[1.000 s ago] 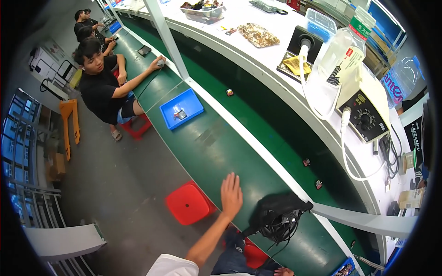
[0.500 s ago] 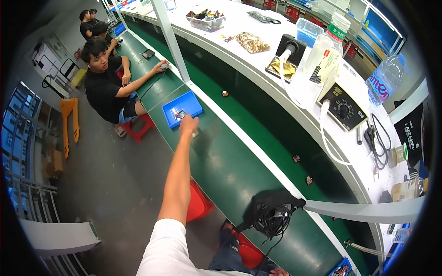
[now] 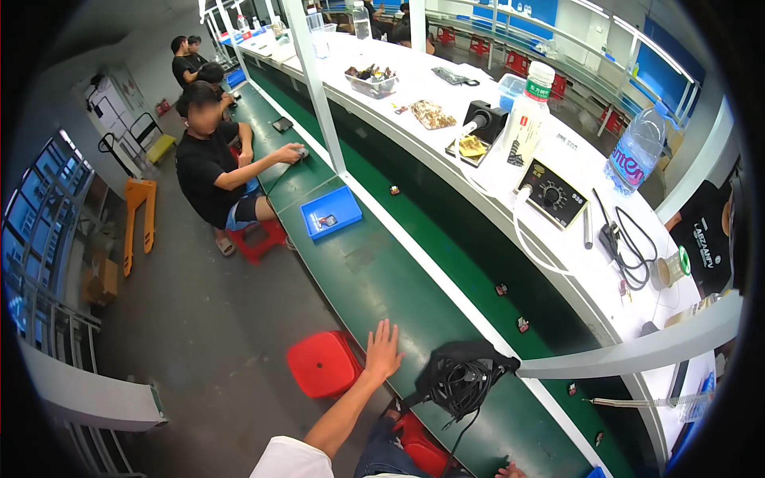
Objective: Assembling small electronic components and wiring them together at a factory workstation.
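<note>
My left hand [image 3: 383,353] is open, with its fingers spread over the left edge of the green bench [image 3: 374,275], and holds nothing. Farther along lies a shallow blue tray [image 3: 344,204] with a small reddish-grey part [image 3: 327,221] inside. To the right of my left hand sits a black bag [image 3: 446,360] with a bundle of coiled black cable [image 3: 462,390] on it. Only the fingers of my right hand [image 3: 510,472] show at the lower edge, apart and with nothing visible in them; the rest is cut off.
A co-worker [image 3: 209,163] sits at the far left, one hand on a grey object [image 3: 301,151]. Small parts [image 3: 523,324] lie on the lower green belt. A white upright [image 3: 317,95] rises beside the bench. Red stools [image 3: 323,364] stand at its left; a soldering station [image 3: 551,195] sits on the white shelf.
My left hand has drawn back from the blue tray toward me and its fingers have spread. The small part stays in the tray. The view has shifted, showing more of the far room.
</note>
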### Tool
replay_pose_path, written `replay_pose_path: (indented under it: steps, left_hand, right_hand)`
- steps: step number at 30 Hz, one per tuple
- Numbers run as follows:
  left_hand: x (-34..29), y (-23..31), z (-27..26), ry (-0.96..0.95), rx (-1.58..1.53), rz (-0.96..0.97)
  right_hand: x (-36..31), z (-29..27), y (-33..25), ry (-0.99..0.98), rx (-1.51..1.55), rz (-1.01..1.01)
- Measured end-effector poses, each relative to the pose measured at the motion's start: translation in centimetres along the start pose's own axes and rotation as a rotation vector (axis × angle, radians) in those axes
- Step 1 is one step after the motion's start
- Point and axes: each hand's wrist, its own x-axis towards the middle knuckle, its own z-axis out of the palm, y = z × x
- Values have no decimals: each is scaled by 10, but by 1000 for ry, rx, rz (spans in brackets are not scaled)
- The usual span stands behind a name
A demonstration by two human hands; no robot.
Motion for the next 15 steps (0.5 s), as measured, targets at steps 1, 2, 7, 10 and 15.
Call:
replay_pose_path:
  steps: [1,2,7,10,15]
  left_hand:
    - [2,0,-2,6,8,-3]
    - [6,1,-3,-66,33,-1]
    - [17,17,0,-255,233,-17]
    - [18,18,10,-274,343,-48]
    - [22,25,13,-320,423,-50]
  right_hand:
    - [9,0,-7,-10,3,1]
    - [19,0,-14,-58,-54,42]
    - [50,-21,-23,-233,-1,325]
    - [38,-20,-32,-320,109,280]
    - [33,-22,-42,-372,163,373]
